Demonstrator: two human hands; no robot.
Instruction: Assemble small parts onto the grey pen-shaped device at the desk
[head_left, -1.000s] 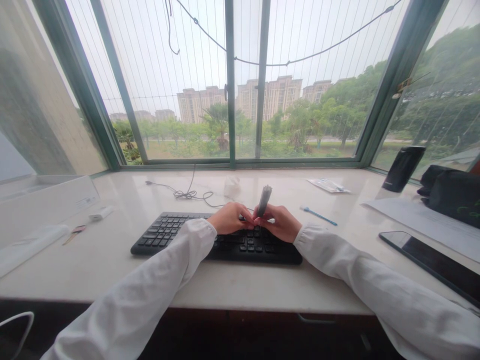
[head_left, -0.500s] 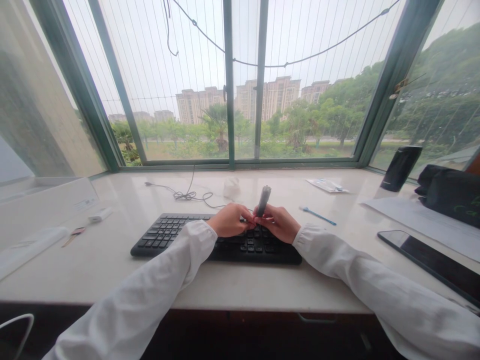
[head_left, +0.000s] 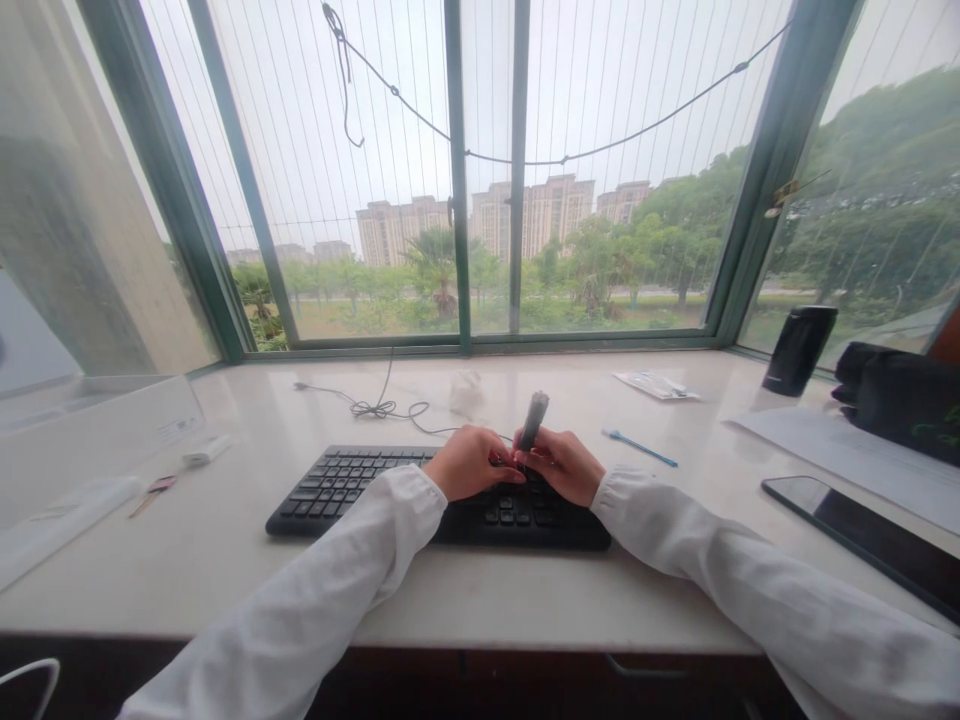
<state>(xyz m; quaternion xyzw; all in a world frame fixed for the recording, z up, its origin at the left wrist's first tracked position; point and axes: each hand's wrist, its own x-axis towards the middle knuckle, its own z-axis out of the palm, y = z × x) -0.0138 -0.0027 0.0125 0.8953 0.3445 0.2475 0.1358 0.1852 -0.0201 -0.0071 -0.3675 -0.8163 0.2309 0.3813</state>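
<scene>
With room between keyboard (head_left: 517, 520) and near edge of the worktop (head_left: 525, 610), gripping a grey brush (head_left: 534, 425) over the keyboard's right half with the fingers of the right hand (head_left: 564, 465), long axis near upright, bristles up, leaning slightly right. Cannot tell any grasp by the left hand (head_left: 472, 463), close beside, with fingers parted slightly wider than half a second ago.

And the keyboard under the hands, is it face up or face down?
Face up: the black keyboard shows its rows of keys beside the left hand.
</scene>
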